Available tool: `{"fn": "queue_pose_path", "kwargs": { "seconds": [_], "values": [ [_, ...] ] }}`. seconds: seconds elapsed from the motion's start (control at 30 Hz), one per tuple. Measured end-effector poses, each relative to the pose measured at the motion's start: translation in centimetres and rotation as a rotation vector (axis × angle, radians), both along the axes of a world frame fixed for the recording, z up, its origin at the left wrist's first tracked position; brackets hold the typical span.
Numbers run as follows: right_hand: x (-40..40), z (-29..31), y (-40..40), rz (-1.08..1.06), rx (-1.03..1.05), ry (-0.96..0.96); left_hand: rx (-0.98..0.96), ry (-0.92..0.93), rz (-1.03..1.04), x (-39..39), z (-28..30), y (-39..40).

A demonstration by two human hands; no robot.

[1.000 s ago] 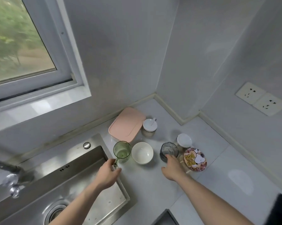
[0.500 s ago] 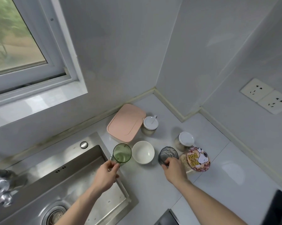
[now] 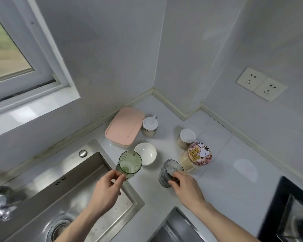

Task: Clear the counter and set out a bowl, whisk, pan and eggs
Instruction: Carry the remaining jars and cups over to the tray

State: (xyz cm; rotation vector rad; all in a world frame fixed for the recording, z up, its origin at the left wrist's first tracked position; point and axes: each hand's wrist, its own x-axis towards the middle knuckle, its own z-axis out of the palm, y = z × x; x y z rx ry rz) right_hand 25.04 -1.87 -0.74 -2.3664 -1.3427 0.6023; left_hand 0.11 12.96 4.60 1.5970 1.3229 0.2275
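My left hand (image 3: pixel 106 187) grips a green ribbed glass (image 3: pixel 129 164) by its lower wall, lifted and tilted above the sink's right rim. My right hand (image 3: pixel 185 186) holds a grey glass (image 3: pixel 169 172), raised and tilted over the white counter (image 3: pixel 217 137). Between and just behind the two glasses sits a small white bowl (image 3: pixel 146 153), empty. No whisk, pan or eggs are in view.
A pink-lidded box (image 3: pixel 124 127) and a white-lidded jar (image 3: pixel 150 126) stand at the back. Another white-lidded jar (image 3: pixel 185 137) and a cartoon-lidded container (image 3: pixel 198 156) stand to the right. The steel sink (image 3: pixel 63 186) lies left; a black hob (image 3: pixel 285 206) at lower right.
Both hands have closed round their glasses and lifted them off the counter toward me. The green glass now tilts over the sink rim.
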Motion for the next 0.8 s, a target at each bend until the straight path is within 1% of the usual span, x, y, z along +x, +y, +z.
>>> {"fn": "queue_pose_path", "kwargs": {
  "seconds": [0.17,0.33,0.5,0.6,0.63,0.67,0.8],
  "values": [
    [-0.1,3.1,-6.8,-0.136,0.148,0.051,-0.001,-0.041,-0.155,2.7,2.5,-3.4],
    [0.1,6.3,-16.7,-0.357,0.278,0.042,-0.005,-0.085,-0.353,7.1,4.5,-9.0],
    [-1.0,9.4,-30.0,-0.567,0.388,0.004,0.049,-0.133,-0.585,11.8,7.1,-19.0],
    [-2.5,10.5,-37.9,-0.684,0.439,-0.015,0.024,-0.176,-0.685,13.5,7.9,-25.8],
    [-2.7,10.6,-39.3,-0.697,0.444,-0.025,0.016,-0.187,-0.700,13.7,8.0,-27.1],
    [-3.8,10.8,-42.9,-0.744,0.459,-0.047,0.010,-0.197,-0.757,14.2,8.2,-30.4],
    [-6.8,11.6,-52.8,-0.868,0.497,-0.079,-0.008,-0.237,-0.929,15.0,8.9,-40.2]
  ]
}}
